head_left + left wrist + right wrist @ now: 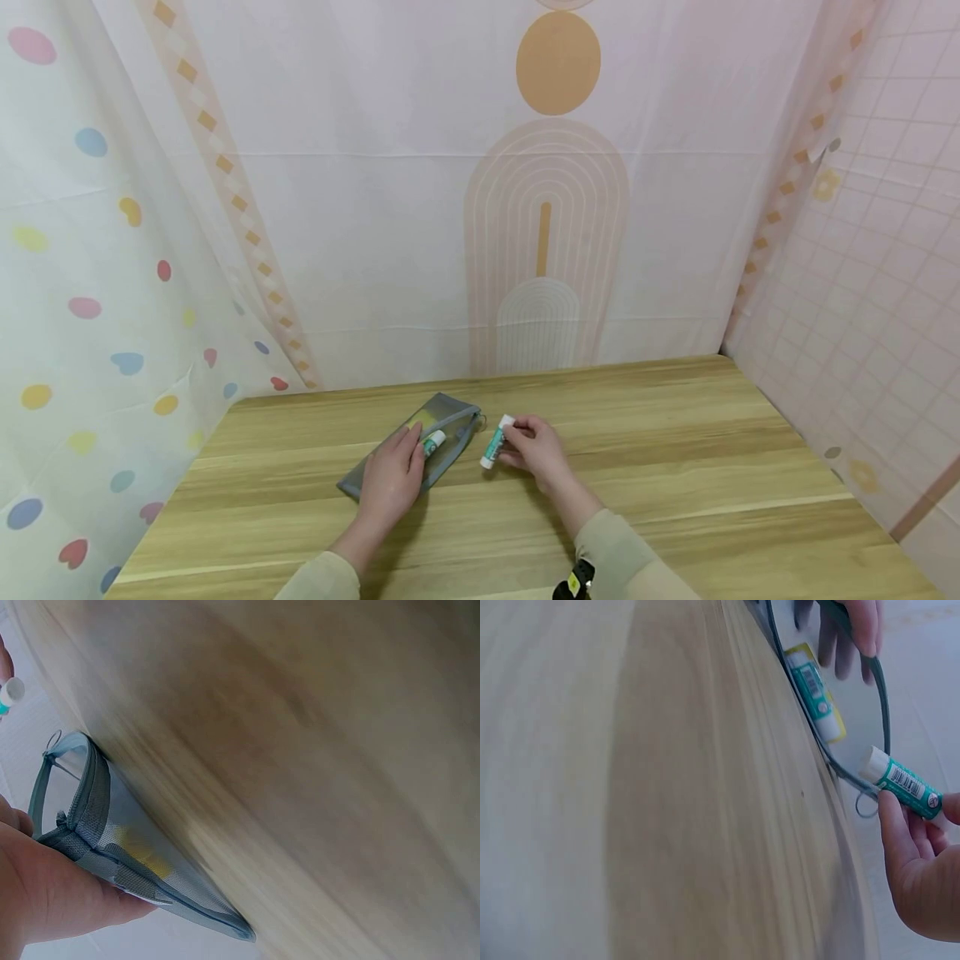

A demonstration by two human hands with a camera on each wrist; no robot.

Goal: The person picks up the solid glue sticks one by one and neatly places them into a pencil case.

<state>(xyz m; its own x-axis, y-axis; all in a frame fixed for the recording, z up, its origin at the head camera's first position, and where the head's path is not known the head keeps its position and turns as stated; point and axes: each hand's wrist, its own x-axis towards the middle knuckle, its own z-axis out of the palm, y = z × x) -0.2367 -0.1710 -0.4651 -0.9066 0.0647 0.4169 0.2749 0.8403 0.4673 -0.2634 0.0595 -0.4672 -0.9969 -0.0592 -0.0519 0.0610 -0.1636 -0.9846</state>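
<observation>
A grey mesh zipper pouch lies on the table with its mouth spread. My left hand grips the pouch's near side; fingers hook over the rim while the thumb presses outside. Inside the pouch lies a glue stick with a green and white label, beside something yellow seen through the mesh. To the right of the pouch mouth, my right hand pinches another green and white glue stick between thumb and fingers, tilted and raised off the table.
The wood-grain table extends to both sides of the hands. Patterned curtains hang behind it and along both sides. A small metal ring hangs at the pouch's zipper end. Near the right sleeve sits a black device.
</observation>
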